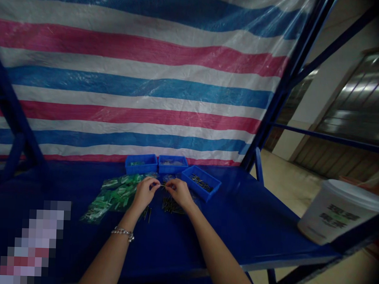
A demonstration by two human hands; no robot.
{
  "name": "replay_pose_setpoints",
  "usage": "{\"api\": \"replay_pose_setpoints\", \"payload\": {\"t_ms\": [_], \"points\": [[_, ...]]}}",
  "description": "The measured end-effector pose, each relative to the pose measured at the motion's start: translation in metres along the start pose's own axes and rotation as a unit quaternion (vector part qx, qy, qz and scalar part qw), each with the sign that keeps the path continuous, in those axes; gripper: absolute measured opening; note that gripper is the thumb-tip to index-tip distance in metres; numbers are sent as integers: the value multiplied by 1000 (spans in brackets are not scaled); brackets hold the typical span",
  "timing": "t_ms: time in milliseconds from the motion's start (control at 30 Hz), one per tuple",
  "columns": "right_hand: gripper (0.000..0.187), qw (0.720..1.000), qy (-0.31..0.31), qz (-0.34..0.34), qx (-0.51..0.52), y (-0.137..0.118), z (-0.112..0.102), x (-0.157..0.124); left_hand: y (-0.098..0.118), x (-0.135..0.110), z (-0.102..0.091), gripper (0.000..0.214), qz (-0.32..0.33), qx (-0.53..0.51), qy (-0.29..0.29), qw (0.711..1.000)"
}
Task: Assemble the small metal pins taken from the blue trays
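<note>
Left hand (144, 193), right hand (180, 192): each grip clamped on thin pin (163, 185); bucket (336, 213) label unreadable.

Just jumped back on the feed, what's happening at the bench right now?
A person has both hands together over a blue table. The left hand and right hand pinch the two ends of a thin pin between fingertips. Just below lies a loose pile of dark pins; clear bags of green parts lie to the left. Three blue trays sit behind the hands, the right one holding more pins. A white bucket stands at the right edge.
</note>
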State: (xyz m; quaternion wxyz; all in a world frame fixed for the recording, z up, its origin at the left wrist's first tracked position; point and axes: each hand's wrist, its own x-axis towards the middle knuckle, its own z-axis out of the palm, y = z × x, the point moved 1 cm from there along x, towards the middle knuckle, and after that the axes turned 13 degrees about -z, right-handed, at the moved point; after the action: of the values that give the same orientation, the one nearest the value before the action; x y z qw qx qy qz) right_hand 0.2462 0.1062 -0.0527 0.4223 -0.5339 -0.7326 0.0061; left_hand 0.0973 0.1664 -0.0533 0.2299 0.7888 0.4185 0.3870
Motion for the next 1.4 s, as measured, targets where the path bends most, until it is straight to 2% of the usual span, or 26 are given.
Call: {"api": "replay_pose_setpoints", "payload": {"t_ms": [433, 867, 1100, 1267, 1400], "points": [[13, 1000, -3, -12, 17, 1, 1, -3, 9, -4, -2, 7, -11, -13, 4, 1000], [11, 999, 6, -21, 25, 0, 3, -3, 7, -4, -1, 6, -12, -21, 21, 999], [14, 998, 45, -31, 16, -3, -1, -2, 8, -4, 0, 6, 0, -21, -5, 1000], [10, 999, -2, -35, 31, -2, 3, -3, 6, -3, 0, 7, -8, -38, 0, 999], [9, 999, 4, -34, 26, -1, 2, -3, 4, -3, 1, 6, -6, -36, -3, 999]]}}
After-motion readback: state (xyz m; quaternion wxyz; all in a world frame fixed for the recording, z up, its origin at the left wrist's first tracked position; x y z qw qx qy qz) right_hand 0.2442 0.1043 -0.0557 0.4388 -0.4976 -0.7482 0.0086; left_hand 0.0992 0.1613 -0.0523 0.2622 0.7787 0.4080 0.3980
